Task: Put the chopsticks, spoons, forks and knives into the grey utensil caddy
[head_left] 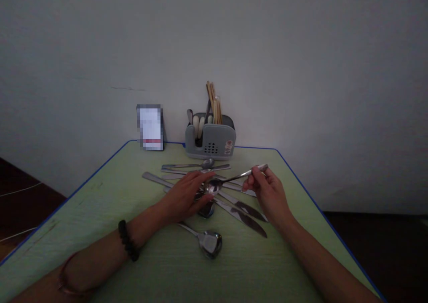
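Observation:
My right hand (267, 190) pinches the handle of a metal spoon (230, 179), lifted a little above the table with its bowl pointing left. My left hand (187, 195) lies flat, fingers stretched over a heap of cutlery (200, 171), its fingertips close to the spoon's bowl. Two table knives (245, 213) lie between my hands. A larger spoon (209, 242) lies nearer to me, bowl to the right. A dark bead bracelet (128, 240) is on my left wrist.
A grey cutlery holder (211, 141) with chopsticks and utensils stands at the far edge against the wall. A small card (150, 126) stands left of it. The green table (100, 213) has a blue rim; dark floor lies on both sides.

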The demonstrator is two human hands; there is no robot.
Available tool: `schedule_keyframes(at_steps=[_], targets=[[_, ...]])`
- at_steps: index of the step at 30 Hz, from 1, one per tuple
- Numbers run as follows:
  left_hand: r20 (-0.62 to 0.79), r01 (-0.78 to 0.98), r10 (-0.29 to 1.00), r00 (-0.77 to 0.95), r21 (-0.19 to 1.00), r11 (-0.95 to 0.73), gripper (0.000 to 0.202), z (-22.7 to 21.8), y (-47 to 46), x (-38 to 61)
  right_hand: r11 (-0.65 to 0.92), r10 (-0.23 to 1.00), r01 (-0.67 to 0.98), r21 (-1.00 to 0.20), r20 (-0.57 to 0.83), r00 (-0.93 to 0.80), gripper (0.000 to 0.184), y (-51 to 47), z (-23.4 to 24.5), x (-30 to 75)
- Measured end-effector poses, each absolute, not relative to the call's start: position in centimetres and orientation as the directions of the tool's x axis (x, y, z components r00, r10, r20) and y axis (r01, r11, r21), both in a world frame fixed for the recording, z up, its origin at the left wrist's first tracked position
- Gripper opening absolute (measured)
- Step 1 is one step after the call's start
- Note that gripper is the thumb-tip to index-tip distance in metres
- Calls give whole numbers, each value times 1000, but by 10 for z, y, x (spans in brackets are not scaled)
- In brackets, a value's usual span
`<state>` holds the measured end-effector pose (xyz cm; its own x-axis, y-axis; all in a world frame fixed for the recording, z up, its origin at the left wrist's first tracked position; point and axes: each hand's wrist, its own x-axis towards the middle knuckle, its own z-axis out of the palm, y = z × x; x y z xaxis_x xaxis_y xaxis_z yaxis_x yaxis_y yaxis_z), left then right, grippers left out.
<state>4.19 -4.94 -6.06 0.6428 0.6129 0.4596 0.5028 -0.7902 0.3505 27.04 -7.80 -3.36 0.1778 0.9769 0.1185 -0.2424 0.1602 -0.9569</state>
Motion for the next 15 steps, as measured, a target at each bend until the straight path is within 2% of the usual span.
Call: schedule_keyframes(at_steps=[9,15], targets=[[594,499,587,550,331,-801,27,-62,-43,45,28,995,-314,-949,-4,98,25,-76,-39,270],[650,434,650,394,492,-755,29,-64,-44,42,30,999,-312,-950,15,49,29,-76,-36,272]])
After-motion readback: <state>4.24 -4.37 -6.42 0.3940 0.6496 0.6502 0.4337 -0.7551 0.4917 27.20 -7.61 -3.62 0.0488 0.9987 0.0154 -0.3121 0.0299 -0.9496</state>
